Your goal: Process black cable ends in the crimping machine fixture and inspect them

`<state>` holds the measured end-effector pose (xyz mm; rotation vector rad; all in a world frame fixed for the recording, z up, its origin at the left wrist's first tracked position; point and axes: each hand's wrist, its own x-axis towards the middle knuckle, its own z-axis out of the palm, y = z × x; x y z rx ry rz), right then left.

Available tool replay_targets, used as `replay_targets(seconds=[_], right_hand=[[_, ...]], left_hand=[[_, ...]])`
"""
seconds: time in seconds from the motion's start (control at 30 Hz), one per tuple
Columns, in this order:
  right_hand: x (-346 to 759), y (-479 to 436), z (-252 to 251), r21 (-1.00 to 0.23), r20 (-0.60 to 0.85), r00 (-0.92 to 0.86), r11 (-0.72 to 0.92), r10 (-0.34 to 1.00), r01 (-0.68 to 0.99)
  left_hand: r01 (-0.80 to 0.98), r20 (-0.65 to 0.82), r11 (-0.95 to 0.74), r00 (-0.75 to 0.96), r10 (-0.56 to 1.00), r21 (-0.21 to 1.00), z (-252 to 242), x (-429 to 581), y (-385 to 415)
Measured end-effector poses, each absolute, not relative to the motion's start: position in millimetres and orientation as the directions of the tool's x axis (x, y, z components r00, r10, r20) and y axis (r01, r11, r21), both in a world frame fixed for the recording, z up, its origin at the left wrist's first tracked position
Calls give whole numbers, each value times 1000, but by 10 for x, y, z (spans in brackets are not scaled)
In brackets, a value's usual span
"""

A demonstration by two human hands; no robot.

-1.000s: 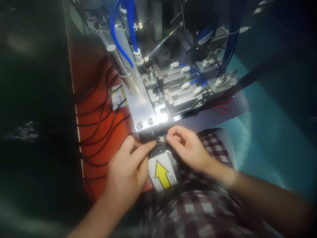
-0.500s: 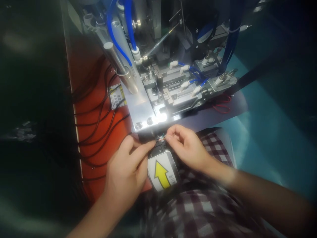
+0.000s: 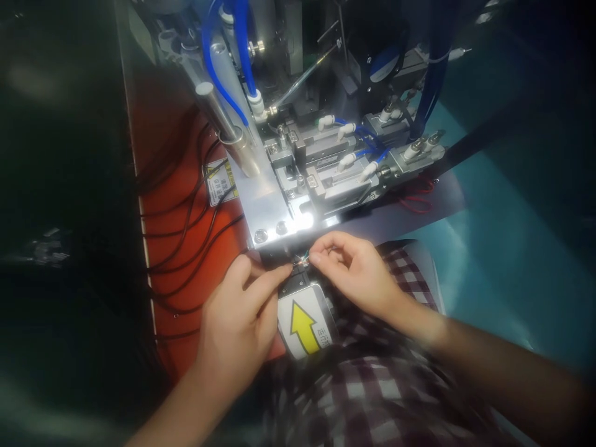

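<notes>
Thin coloured wires (image 3: 302, 259) lie between my fingertips at the front of a metal machine (image 3: 270, 211). My left hand (image 3: 244, 310) is closed in a pinch at their left end, its fingertips against the dark fixture (image 3: 298, 282) below the metal plate. From the right, my right hand (image 3: 351, 270) pinches the wires between thumb and index finger, the other fingers curled. The wire ends inside the fixture are too small to make out. Just below sits a white label with a yellow arrow (image 3: 302, 323).
Behind my hands rise pneumatic cylinders (image 3: 344, 186), blue air hoses (image 3: 242, 49) and a steel post (image 3: 218, 112). Black cables (image 3: 186, 236) cross the orange-red base (image 3: 181, 298) at the left. My checked clothing (image 3: 372, 385) is close below the fixture.
My right hand has shifted very slightly at the wires. My left hand stays in place, and the machine looks unchanged.
</notes>
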<state>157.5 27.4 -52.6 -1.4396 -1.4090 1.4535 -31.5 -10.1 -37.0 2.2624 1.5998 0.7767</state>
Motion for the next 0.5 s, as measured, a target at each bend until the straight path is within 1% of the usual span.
replay_targets(seconds=[0.23,0.4,0.5], right_hand=[[1562,269,-581,-971,-198,-249,-155,948,181],[1577,269,-596,-961,-260,-259,-223,930,165],[1574,273,-595,-959,-266,-252,-228,931,167]], left_hand=[[783,265,-355,250,931,511,-389,-316,-97],[776,271,-359,250,930,518,-392,-328,-106],[774,271,-359,250,930,521,-393,-322,-117]])
